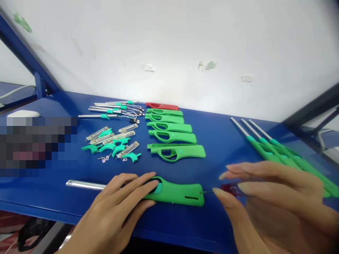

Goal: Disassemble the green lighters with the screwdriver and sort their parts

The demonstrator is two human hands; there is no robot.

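A green long-necked gas lighter (177, 192) lies on the blue table near its front edge, its silver tube (84, 185) pointing left. My left hand (116, 204) holds it down around the trigger loop, fingers on top and thumb at the lower edge. Off the handle's right end, my right hand (278, 197) pinches a screwdriver (233, 189) with a dark red handle. The thin shaft reaches left to a small hole in the lighter's butt; how deep the tip sits cannot be made out. Fingers partly hide the screwdriver handle.
Behind lie several green handle shells (190, 151) and a red one (166, 106). To their left are metal tubes with wires (103, 110), clear fuel tanks (128, 150) and teal triggers (132, 156). Lighters with tubes (275, 150) lie at right. A white wall (172, 42) stands behind.
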